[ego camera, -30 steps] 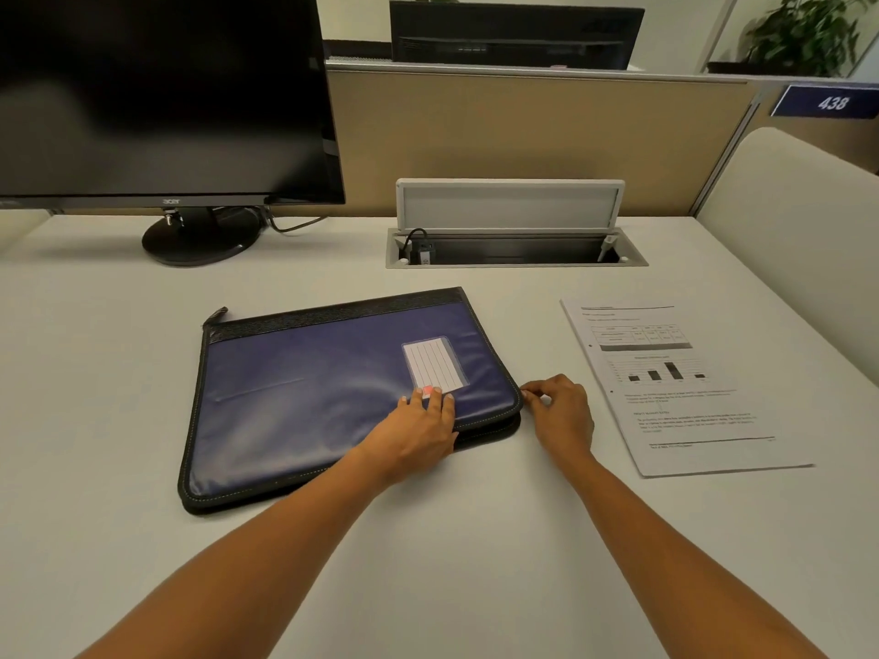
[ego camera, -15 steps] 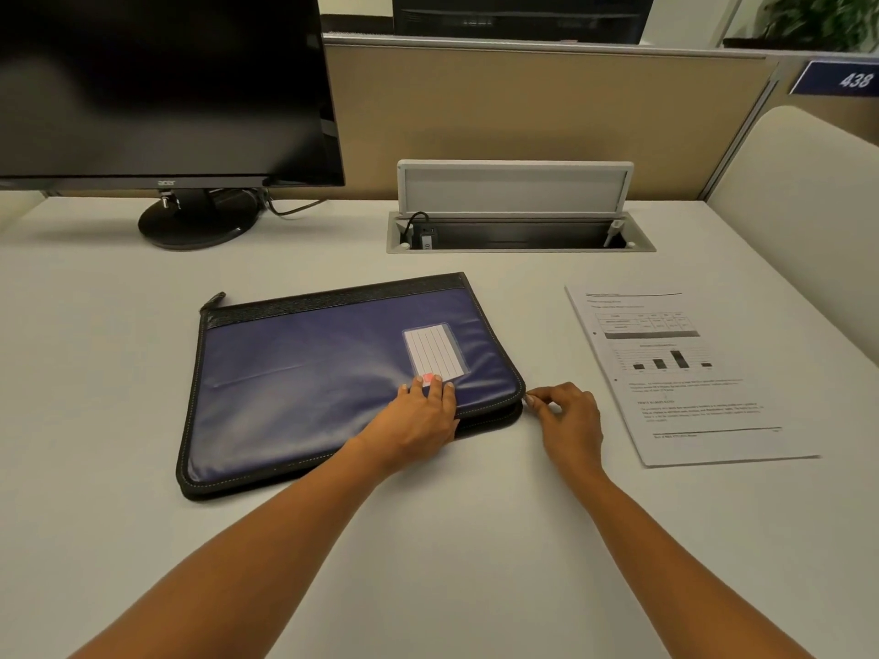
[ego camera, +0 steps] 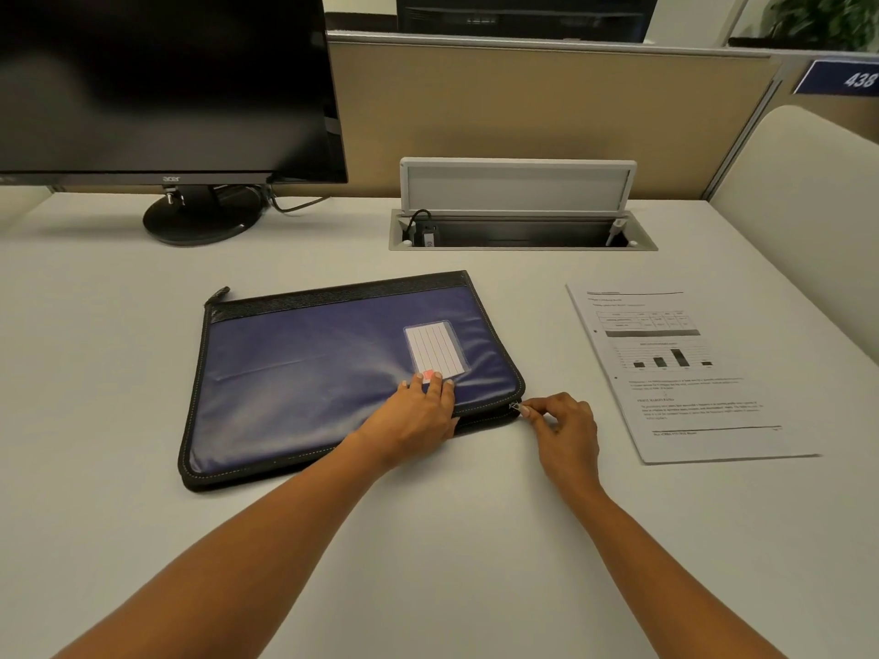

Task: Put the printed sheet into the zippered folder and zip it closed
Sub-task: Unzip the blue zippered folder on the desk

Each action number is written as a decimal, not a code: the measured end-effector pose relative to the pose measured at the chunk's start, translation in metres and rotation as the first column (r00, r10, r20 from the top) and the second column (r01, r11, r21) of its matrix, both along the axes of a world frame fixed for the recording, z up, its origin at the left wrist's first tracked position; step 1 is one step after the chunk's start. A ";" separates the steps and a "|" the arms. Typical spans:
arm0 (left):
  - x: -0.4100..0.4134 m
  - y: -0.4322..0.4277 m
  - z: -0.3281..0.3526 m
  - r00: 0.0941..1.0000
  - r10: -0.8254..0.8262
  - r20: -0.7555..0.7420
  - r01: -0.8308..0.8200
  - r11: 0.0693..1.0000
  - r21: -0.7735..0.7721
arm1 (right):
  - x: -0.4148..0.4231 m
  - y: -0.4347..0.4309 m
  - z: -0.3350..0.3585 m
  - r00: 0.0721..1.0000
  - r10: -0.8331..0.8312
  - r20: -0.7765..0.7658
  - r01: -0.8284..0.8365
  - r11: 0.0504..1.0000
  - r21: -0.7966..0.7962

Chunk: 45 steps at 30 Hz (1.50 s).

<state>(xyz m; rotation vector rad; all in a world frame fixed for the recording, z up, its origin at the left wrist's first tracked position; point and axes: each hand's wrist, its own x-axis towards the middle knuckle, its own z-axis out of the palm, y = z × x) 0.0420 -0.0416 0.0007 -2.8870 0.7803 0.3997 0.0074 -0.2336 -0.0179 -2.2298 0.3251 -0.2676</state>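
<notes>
The counter (ego camera: 428, 539) carries the blue folder (ego camera: 309, 373) flat at its middle, apparently zipped shut. The printed sheet (ego camera: 689, 373) lies face up well apart toward the right edge, likely waiting within reach. The left hand (ego camera: 418, 416) presses straight fingers on the folder's near right part, seemingly to pin it against the tug. The right hand (ego camera: 566, 425) pinches the zipper pull (ego camera: 518, 407) at the folder's near right corner, probably to open it.
</notes>
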 end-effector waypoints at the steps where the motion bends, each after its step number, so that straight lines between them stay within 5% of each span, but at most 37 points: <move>1: 0.000 0.000 0.001 1.000 0.009 -0.005 -0.009 1.000 -0.005 | 0.000 0.000 0.000 1.000 0.003 -0.001 -0.003 1.000 -0.003; 35: 0.000 -0.003 -0.002 0.998 -0.013 0.068 0.010 0.999 0.040 | -0.011 0.013 0.002 1.000 0.000 -0.006 0.000 0.994 0.105; 45: 0.001 -0.004 0.000 0.999 0.005 0.038 -0.006 1.000 0.030 | -0.012 0.011 -0.001 0.999 0.023 0.046 -0.022 1.000 -0.021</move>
